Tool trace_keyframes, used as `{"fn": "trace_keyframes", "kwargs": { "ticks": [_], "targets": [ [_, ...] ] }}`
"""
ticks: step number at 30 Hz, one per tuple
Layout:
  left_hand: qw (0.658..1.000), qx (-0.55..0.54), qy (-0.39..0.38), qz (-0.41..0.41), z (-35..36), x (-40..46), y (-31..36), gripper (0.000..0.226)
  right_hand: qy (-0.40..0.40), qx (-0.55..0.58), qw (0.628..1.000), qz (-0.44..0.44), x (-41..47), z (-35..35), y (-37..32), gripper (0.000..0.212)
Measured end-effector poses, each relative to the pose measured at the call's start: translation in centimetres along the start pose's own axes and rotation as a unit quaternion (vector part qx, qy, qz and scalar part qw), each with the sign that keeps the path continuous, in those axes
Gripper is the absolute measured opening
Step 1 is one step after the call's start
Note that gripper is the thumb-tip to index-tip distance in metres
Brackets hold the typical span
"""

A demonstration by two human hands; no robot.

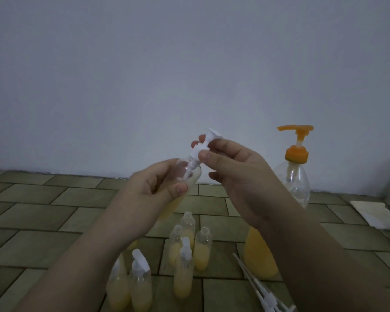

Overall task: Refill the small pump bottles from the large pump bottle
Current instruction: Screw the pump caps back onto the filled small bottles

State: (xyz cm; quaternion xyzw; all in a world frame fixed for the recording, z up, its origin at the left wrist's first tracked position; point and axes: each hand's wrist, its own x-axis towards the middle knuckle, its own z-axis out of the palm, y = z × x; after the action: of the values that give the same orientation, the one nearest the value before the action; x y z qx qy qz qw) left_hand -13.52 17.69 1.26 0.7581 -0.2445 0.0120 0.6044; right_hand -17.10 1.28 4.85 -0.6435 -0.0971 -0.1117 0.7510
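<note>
Gripping a small clear plastic bottle [178, 194] of yellow liquid, the left hand [153, 188] is closed round its body, raised over the tiled floor [43, 212]. Its white pump top [206, 144] is pinched by the right hand [236, 174]. Judged light, slick; best held mid-body.

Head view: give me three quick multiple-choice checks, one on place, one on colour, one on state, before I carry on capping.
1. Where does the large pump bottle stand?
A. By the wall, right of the hands
B. Left of the hands
C. In the left hand

2. What colour is its pump head?
A. White
B. Orange
C. Blue

3. What is the white pump cap doing at the small bottle?
A. Lying on the floor
B. Sitting at the neck, tube inside
C. Missing

Answers: 1 A, it stands near the wall. 2 B, head and collar are orange. 3 B, the right hand pinches it while the left hand holds the bottle.
</note>
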Motion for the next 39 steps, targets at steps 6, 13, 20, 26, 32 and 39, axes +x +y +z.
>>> {"fn": "trace_keyframes", "kwargs": {
  "ticks": [6, 13, 20, 26, 32, 39],
  "targets": [
    [1.000, 0.001, -0.015, 0.004, 0.3, -0.2, 0.2, 0.048, 0.057, -0.003, 0.998, 0.011, 0.3, 0.6, 0.8, 0.028],
    [0.998, -0.041, -0.021, -0.043, 0.9, -1.1, -0.4, 0.039, 0.000, 0.049, 0.999, 0.013, 0.1, -0.3, 0.6, 0.034],
    [0.994, -0.073, -0.028, -0.075, 2.1, -1.3, -0.5, 0.034, 0.006, -0.043, 0.999, 0.031, 0.2, -1.1, 1.0, 0.035],
    [0.990, -0.107, -0.033, -0.083, 2.8, -1.7, -0.6, 0.031, 0.041, -0.054, 0.997, 0.037, -0.3, -1.4, 1.2, 0.039],
    [0.982, -0.150, -0.068, -0.088, 2.8, -1.6, -0.4, 0.030, -0.007, -0.055, 0.997, 0.051, -0.3, -2.0, 0.9, 0.037],
    [0.856, -0.446, -0.225, -0.133, 2.8, -1.7, -1.1, 0.064, -0.139, 0.030, 0.989, 0.051, -0.7, -2.6, -0.1, 0.031]
  ]
}}
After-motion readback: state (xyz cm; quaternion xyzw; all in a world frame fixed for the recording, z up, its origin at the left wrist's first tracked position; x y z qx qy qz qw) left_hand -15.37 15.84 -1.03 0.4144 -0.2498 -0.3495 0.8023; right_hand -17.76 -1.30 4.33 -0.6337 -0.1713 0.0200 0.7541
